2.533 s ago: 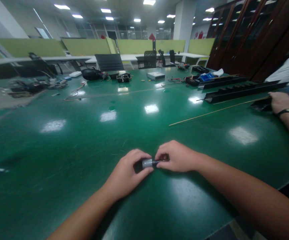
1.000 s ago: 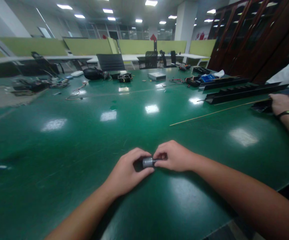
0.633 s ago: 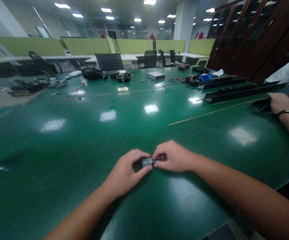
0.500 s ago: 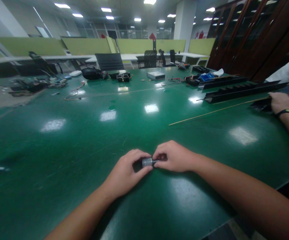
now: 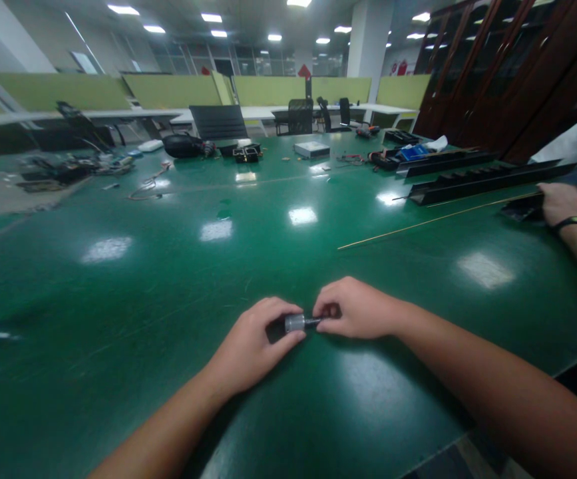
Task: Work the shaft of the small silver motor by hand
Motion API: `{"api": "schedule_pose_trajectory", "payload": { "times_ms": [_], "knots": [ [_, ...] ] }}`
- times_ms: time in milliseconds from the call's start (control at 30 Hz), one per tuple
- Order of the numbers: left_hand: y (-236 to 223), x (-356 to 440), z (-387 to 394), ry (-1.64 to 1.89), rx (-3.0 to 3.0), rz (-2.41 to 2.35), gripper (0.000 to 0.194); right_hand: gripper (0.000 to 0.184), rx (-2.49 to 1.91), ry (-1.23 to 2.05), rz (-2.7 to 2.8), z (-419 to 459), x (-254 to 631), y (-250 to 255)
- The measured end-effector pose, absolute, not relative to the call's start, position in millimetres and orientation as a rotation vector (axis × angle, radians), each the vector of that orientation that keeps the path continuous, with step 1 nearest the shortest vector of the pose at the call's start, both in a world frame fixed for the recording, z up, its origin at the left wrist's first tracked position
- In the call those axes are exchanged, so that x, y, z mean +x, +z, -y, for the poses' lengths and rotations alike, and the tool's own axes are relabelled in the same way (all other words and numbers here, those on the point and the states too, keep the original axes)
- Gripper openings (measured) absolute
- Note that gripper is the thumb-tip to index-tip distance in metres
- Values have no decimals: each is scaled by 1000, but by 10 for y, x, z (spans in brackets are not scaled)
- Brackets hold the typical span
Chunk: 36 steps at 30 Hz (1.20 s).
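Observation:
My left hand point(image 5: 258, 342) is closed around a small silver-grey metal cylinder point(image 5: 295, 323), thumb below and fingers above, low over the green table. From the cylinder's right end a thin dark shaft point(image 5: 311, 321) sticks out. The thumb and fingers of my right hand point(image 5: 353, 309) pinch the shaft's outer end. A short stretch of shaft shows between the cylinder and those fingertips; the rest is hidden in the right hand. What kind of part this is, I cannot make out.
On the green table point(image 5: 178, 293) a thin yellowish rod point(image 5: 392, 232) lies to the right, near black slotted channels point(image 5: 472, 184). A co-worker's hand point(image 5: 562, 203) with a wristband is at the right edge. A grey box point(image 5: 311, 150) and loose wires point(image 5: 146, 189) lie farther back.
My right hand has slid a little to the right, away from the cylinder, so more of the dark shaft shows. My left hand has hardly moved.

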State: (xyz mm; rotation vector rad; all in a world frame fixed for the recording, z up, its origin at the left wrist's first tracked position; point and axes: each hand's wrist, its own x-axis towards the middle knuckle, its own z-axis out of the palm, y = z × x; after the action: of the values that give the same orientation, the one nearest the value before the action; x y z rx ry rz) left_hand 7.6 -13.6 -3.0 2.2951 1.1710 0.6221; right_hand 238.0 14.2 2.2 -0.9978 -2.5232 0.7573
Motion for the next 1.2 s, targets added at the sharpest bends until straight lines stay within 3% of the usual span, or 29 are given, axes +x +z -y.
{"api": "schedule_pose_trajectory", "payload": {
  "times_ms": [567, 867, 1200],
  "knots": [
    [-28, 70, 140, 597, 2291, -1174, 22, 12, -1266, 1013, 2598, -239, 2704, 222],
    [-70, 81, 120, 613, 2294, -1168, 21, 18, -1174, 1052, 2545, -248, 2604, 120],
    [-56, 100, 103, 651, 2251, -1164, 23, 16, -1008, 772, 2442, -152, 2285, -82]
  ]
}}
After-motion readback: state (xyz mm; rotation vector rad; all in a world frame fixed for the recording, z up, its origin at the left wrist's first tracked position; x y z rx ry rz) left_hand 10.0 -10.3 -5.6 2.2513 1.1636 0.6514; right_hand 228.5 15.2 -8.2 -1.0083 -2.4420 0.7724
